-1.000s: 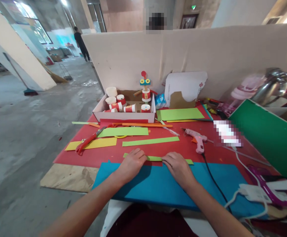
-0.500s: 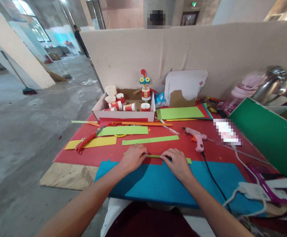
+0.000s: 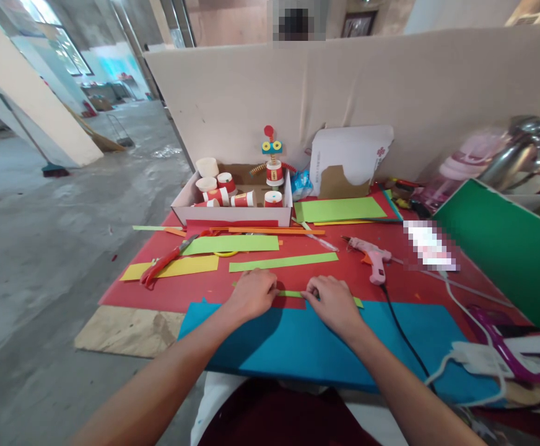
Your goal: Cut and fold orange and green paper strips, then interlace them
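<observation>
A narrow green paper strip (image 3: 290,294) runs sideways between my hands, just above the far edge of a blue sheet (image 3: 270,347). My left hand (image 3: 255,292) pinches it on the left, fingers curled. My right hand (image 3: 330,302) pinches it further right, and the strip's end shows past that hand. Beyond them lies another light green strip (image 3: 283,262). A wider green strip (image 3: 233,244), a yellow strip (image 3: 191,268) and red-handled scissors (image 3: 165,263) lie to the left. On the right rests a pink glue gun (image 3: 370,257) with a black cord.
At the back stands a cardboard box (image 3: 233,217) with several paper cups and a cup figure (image 3: 274,170). A green board (image 3: 502,254), a blurred bright device (image 3: 430,246) and a white power strip (image 3: 483,359) with cables occupy the right. Green sheets (image 3: 344,210) lie behind the glue gun.
Both hands keep their pinch on the strip, with only slight shifts of the fingers. The view has tilted a little. The distant standing person is no longer seen.
</observation>
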`<state>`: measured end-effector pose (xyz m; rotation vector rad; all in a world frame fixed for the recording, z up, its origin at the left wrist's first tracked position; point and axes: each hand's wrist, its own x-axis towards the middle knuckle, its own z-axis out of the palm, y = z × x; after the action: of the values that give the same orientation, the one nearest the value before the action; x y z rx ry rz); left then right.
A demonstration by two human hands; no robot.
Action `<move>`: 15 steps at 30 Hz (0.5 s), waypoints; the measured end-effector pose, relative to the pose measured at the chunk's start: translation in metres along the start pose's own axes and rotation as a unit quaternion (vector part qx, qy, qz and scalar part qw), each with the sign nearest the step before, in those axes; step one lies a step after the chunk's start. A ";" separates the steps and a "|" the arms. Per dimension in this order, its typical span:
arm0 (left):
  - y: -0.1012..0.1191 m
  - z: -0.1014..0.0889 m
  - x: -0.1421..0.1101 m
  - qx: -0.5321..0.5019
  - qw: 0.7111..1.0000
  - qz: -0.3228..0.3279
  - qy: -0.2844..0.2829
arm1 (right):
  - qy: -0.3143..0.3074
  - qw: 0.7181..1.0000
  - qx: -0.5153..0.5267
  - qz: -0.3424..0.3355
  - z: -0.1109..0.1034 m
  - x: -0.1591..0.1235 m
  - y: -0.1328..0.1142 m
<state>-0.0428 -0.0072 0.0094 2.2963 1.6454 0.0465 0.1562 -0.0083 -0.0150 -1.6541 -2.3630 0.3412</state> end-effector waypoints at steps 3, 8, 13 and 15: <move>0.007 -0.008 0.000 0.032 0.999 -0.005 -0.034 | -0.031 0.999 -0.028 0.003 -0.006 0.001 -0.005; 0.012 -0.016 0.002 0.053 0.996 -0.005 -0.069 | -0.085 0.995 -0.040 0.020 -0.016 0.003 -0.011; 0.010 -0.017 0.003 0.043 0.996 0.003 -0.074 | -0.093 0.995 -0.041 0.020 -0.017 0.005 -0.009; 0.010 -0.018 0.003 0.040 0.996 0.003 -0.076 | -0.088 0.995 -0.046 0.017 -0.016 0.005 -0.009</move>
<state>-0.0367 -0.0028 0.0286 2.3003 1.5908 -0.1908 0.1517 -0.0056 0.0033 -1.7733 -2.5157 0.4072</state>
